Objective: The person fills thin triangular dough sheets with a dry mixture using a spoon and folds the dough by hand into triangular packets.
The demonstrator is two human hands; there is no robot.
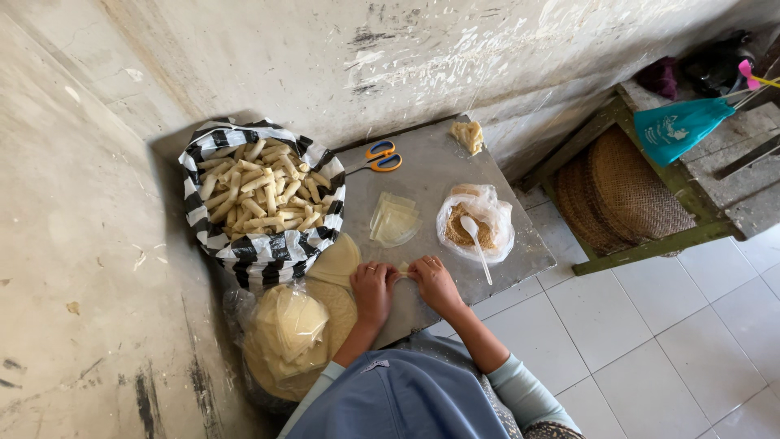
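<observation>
Wrapper [404, 267] on board [504, 244]: left hand [373, 289], right hand [435, 280] curled, knuckles up, pinching its ends.

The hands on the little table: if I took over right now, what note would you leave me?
Left hand and right hand: both pressed on a small pale roll at the near edge of the grey table.
Filling: bag of brown crumbs with a white spoon, right of the hands.
Wrappers: clear stack mid-table; more in a bag at the left.
Done: striped sack heaped with rolls.
Left: many wrappers unrolled.
</observation>
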